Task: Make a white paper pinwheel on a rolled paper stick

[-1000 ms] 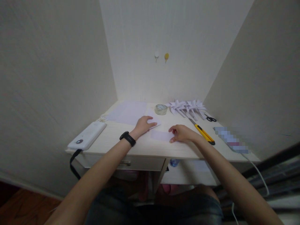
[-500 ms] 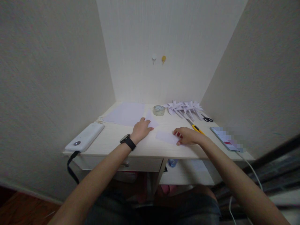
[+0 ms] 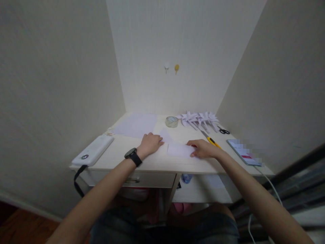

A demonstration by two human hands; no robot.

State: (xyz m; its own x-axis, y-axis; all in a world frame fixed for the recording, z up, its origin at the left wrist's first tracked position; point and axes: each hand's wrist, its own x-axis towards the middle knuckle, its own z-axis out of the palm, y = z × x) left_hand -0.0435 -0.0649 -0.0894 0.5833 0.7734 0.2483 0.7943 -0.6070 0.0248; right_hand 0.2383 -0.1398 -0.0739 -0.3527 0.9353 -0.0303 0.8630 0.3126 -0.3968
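A small sheet of pale paper (image 3: 179, 150) lies at the front middle of the desk. At its right end my right hand (image 3: 201, 149) has closed on the edge, thumb at the near side and fingers at the far side. To the left of the sheet, my left hand (image 3: 150, 143) rests low on the desk with its fingers curled together; what they hold, if anything, is hidden. Just beyond its fingertips is another pale paper piece (image 3: 166, 135). A larger paper sheet (image 3: 137, 124) lies flat at the back left.
A tape roll (image 3: 172, 122) and several paper pinwheels (image 3: 199, 119) stand at the back. On the right are black-handled scissors (image 3: 224, 131), a yellow utility knife (image 3: 213, 141) and a phone (image 3: 243, 152) with a cable. A white device (image 3: 93, 150) with a strap lies left.
My left hand has drawn back from the far paper piece toward me, and its spread fingers have curled in. My right hand stays at the small sheet, whose left end looks slightly raised.
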